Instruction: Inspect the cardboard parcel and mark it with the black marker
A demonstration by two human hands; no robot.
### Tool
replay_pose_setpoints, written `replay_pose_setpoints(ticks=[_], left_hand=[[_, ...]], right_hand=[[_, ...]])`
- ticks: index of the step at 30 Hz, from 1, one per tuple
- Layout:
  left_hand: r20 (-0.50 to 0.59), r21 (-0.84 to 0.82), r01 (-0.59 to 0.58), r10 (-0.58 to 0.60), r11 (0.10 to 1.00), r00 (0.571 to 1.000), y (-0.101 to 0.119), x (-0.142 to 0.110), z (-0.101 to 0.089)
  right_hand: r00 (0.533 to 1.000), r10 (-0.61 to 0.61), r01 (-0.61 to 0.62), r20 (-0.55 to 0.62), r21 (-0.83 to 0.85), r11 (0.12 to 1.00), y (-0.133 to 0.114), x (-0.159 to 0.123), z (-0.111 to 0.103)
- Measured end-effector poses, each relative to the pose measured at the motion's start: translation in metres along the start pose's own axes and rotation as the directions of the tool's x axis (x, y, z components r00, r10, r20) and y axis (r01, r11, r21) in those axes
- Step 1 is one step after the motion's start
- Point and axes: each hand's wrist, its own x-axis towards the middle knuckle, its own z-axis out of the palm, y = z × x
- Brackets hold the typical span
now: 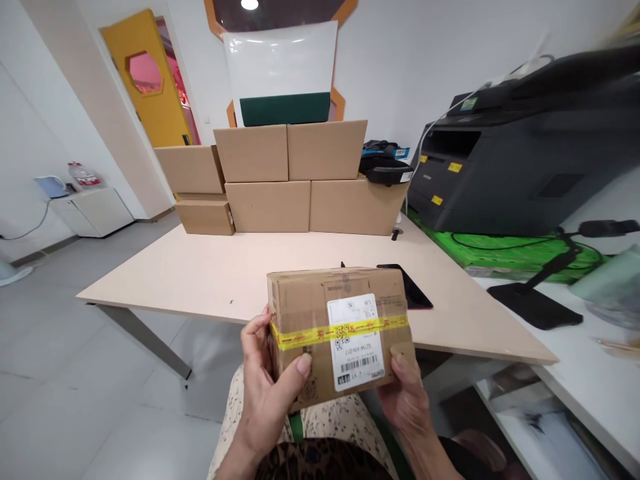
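A brown cardboard box (305, 303) is held up in front of me, just before the table's near edge and tilted toward me. A yellow printed tape (300, 337) runs across it, and a white shipping label (356, 353) with a barcode and QR code reads upside down. My left hand (273, 380) grips the left side, its thumb on the front face and its fingers around the edge. On the lower right corner, my right hand (407, 393) closes with the thumb on the front; its other fingers are mostly hidden underneath.
Several cardboard boxes (273, 207) stand stacked along the back of the light table (165, 273). A black tablet (413, 290) lies behind the held box. At right are a dark printer (500, 167) on a green base (465, 250) and a black stand (535, 307).
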Motion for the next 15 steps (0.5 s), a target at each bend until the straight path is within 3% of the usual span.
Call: replay_pose_setpoints(ticks=[4,7,11,13,15], left_hand=[[0.089,-0.021,-0.118,0.119,0.993,0.989,-0.005,0.002,-0.017],[0.252,-0.033,-0.206,0.207,0.978,0.945,-0.008,0.004,-0.029],[0.347,-0.065,-0.054,0.073,0.996,0.935,-0.003,0.014,-0.036],[0.348,-0.062,0.011,0.011,0.998,0.938,0.002,0.02,-0.035],[0.335,-0.036,-0.017,0.028,0.999,0.942,0.007,0.025,-0.033]], right_hand=[[0.977,0.15,-0.14,0.153,-0.076,0.987,-0.018,0.01,-0.023],[0.975,0.179,-0.163,0.134,-0.119,0.979,-0.036,0.013,-0.018],[0.965,0.23,-0.212,0.124,-0.145,0.966,-0.045,0.009,-0.004],[0.949,0.259,-0.22,0.18,-0.208,0.953,-0.047,0.01,-0.004],[0.932,0.227,-0.13,0.281,-0.326,0.936,-0.05,0.016,-0.008]])
